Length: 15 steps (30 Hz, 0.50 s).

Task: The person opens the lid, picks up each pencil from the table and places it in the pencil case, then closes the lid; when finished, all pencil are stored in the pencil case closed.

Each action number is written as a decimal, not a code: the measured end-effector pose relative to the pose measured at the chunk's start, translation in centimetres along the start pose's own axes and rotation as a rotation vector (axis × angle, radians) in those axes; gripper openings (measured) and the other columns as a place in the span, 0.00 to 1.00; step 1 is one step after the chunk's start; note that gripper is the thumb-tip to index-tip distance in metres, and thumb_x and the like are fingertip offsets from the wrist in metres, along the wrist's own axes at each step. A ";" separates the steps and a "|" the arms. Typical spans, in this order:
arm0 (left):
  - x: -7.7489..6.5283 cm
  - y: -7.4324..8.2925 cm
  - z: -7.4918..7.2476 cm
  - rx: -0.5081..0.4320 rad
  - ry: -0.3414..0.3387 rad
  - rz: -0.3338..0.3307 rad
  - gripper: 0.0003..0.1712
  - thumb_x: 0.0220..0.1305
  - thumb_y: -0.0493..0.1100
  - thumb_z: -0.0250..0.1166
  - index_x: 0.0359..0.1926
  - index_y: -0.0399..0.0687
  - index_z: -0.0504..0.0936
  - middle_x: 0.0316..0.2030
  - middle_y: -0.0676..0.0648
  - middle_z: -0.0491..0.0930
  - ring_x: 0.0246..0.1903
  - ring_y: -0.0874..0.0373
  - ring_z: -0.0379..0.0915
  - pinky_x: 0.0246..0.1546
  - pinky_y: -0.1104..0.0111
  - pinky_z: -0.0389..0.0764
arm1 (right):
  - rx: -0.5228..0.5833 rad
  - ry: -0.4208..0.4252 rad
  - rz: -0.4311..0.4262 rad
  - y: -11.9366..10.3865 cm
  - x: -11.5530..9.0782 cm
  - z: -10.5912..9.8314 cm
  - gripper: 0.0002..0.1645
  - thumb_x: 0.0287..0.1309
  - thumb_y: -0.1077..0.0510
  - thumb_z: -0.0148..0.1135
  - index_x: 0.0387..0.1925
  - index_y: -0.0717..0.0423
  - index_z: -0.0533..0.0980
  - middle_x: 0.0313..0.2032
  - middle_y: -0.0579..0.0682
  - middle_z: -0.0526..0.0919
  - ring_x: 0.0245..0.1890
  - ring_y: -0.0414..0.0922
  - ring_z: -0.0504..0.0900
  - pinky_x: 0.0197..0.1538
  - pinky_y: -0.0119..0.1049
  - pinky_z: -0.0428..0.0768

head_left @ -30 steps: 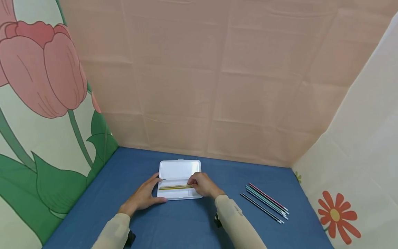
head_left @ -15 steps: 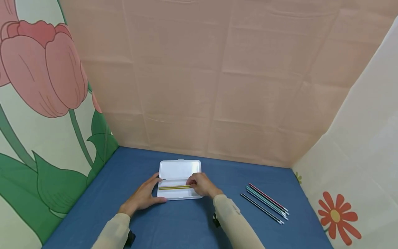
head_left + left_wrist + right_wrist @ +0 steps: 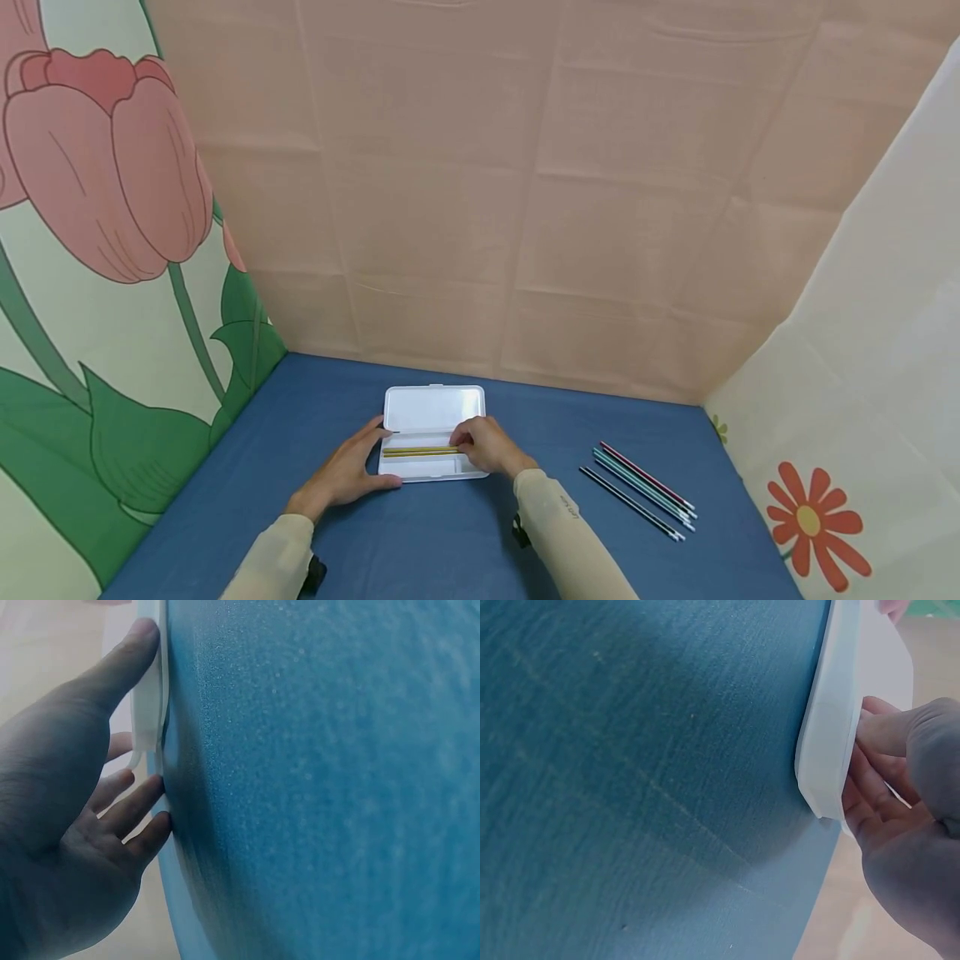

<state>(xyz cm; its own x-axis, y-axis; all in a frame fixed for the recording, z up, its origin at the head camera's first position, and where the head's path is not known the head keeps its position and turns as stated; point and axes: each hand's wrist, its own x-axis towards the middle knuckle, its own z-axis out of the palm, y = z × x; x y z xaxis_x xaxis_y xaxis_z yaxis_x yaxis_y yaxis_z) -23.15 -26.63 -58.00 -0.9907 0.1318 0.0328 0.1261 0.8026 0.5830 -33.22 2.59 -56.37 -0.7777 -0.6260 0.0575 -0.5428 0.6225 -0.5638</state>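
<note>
1. Since one second ago, the yellow pencils have come together, from slightly splayed to nearly parallel, and the right hand has shifted a touch leftward in the head view.
2. That hand is narrow, its thumb and fingertips drawn together at the pencils' right ends; it seems to pinch them, though the fingers hide the exact contact.
3. The pencils lie lengthwise in the tray of a white pencil case, just below the frame's centre. They look light, stiff and smooth, so likely to roll; a light pinch near one end, both shafts together, should keep them aligned.
4. The left hand is spread wide around the case's left end, thumb at the near corner, fingers toward the hinge. The case looks thin, light and apt to slide, so its end walls seem the best hold, rather than the raised lid.
5. Farther out, at lower right, black pencils, teal pencils and dark red pencils lie slanted on the blue tablecloth.
</note>
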 end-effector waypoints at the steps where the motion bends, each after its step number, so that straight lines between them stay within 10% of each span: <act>1: 0.0 0.0 0.0 0.000 0.000 0.000 0.56 0.61 0.64 0.86 0.80 0.41 0.75 0.89 0.34 0.58 0.85 0.28 0.61 0.81 0.29 0.69 | 0.000 -0.002 0.003 0.0 0.0 0.0 0.13 0.74 0.70 0.69 0.46 0.52 0.93 0.43 0.46 0.95 0.39 0.34 0.83 0.51 0.33 0.88; 15: 0.1 -0.1 0.1 -0.006 0.007 0.007 0.55 0.61 0.63 0.86 0.79 0.41 0.75 0.89 0.35 0.58 0.85 0.28 0.61 0.81 0.30 0.69 | 0.018 0.005 0.000 0.2 -0.7 -0.1 0.12 0.76 0.67 0.69 0.53 0.54 0.90 0.48 0.48 0.94 0.44 0.37 0.86 0.57 0.39 0.90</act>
<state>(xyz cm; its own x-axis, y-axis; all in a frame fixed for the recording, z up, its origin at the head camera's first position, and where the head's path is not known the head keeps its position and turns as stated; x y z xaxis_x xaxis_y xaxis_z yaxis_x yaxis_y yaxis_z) -23.25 -26.61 -58.15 -0.9902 0.1333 0.0420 0.1323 0.7981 0.5878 -32.82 3.16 -56.41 -0.7793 -0.6237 0.0618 -0.5371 0.6137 -0.5787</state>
